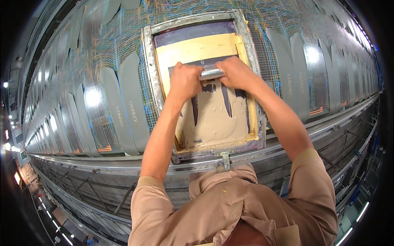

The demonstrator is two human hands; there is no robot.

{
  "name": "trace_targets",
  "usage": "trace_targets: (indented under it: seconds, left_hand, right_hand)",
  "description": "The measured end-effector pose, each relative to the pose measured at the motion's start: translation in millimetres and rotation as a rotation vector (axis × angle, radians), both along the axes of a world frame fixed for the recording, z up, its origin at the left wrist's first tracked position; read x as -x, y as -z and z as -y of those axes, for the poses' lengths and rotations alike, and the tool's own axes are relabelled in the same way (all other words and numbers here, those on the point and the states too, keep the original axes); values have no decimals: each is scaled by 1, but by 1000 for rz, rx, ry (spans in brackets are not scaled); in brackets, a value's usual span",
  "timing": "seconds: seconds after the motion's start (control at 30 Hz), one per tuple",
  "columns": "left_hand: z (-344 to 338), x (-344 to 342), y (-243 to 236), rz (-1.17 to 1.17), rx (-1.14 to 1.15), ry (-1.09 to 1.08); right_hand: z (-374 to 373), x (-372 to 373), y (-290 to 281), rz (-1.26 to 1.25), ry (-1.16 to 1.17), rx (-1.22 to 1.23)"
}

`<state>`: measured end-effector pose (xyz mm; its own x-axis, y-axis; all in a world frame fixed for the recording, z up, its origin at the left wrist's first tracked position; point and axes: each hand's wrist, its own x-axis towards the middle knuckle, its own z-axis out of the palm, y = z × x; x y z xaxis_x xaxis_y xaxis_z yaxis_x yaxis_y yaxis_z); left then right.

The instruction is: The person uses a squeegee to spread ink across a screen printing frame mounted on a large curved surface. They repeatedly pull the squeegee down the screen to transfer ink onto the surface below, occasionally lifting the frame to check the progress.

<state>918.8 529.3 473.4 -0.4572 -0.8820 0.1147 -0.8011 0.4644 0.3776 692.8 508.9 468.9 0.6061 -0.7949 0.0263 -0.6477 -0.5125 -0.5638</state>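
Observation:
My left hand (187,80) and my right hand (236,73) are closed on the two ends of a squeegee (211,74) with a metallic-looking bar. The squeegee lies across the upper part of a screen-printing frame (151,78), whose blade edge I cannot make out. Thick beige ink (213,128) covers much of the mesh below my hands, with dark streaks of bare mesh showing through. Yellow tape (197,50) lines the inside of the frame at the top and down the sides. My fingertips are mostly hidden behind the squeegee.
Grey cut pieces (128,100) with small pale printing lie in rows on both sides along a long table scribbled with coloured lines. A metal rail (111,165) runs along the table's near edge, with a metal bracket (224,160) at the frame's near side.

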Motion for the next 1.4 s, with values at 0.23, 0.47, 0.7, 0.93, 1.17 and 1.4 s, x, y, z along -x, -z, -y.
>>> trace_targets:
  seconds: [0.23, 0.47, 0.7, 0.93, 1.17, 1.4]
  left_hand:
    - [-161, 6, -7, 7, -3, -6]
    - [-177, 12, -30, -39, 0, -75]
    - [-185, 4, -11, 65, -10, -29]
    - [-194, -44, -40, -69, 24, -136]
    - [-208, -246, -31, -3, 36, -139]
    - [-269, -329, -35, 34, 100, -35]
  right_hand:
    - [-167, 7, -15, -35, -21, -57]
    - [-118, 70, -27, 38, 700, 356]
    - [-102, 124, 54, 174, 1033, -143]
    - [-100, 65, 1, 339, 995, -123]
    - [-126, -151, 52, 559, 972, -88]
    - [-130, -218, 53, 562, 994, -184]
